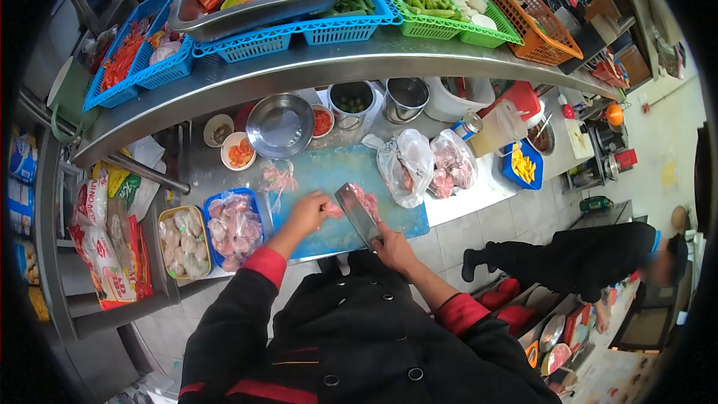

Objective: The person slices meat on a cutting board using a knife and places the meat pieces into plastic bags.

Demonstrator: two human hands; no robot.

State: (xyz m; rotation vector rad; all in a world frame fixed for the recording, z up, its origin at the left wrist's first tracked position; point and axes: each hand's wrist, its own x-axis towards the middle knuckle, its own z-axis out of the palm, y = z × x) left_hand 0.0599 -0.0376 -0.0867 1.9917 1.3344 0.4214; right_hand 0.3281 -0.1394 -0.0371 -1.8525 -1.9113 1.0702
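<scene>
On the blue cutting board (321,236), my left hand (307,214) is closed on a piece of raw meat (332,210), fingertips bent toward the blade. My right hand (395,249) grips a cleaver (357,215) by its handle, the wide blade tilted across the board. More raw meat (366,199) lies just beyond the blade, partly hidden by it. Pale meat trimmings (278,177) sit at the board's far left corner. Close to its right side is a clear plastic bag (406,168) with meat in it, beside a second bag of meat (453,166).
Left of the board stand a blue tray (262,213) and a yellow tray (162,238) of bagged meat. Behind it are a metal bowl (280,126) and several pots. A steel shelf (351,67) with vegetable baskets overhangs the counter. Another person (598,258) is at the right.
</scene>
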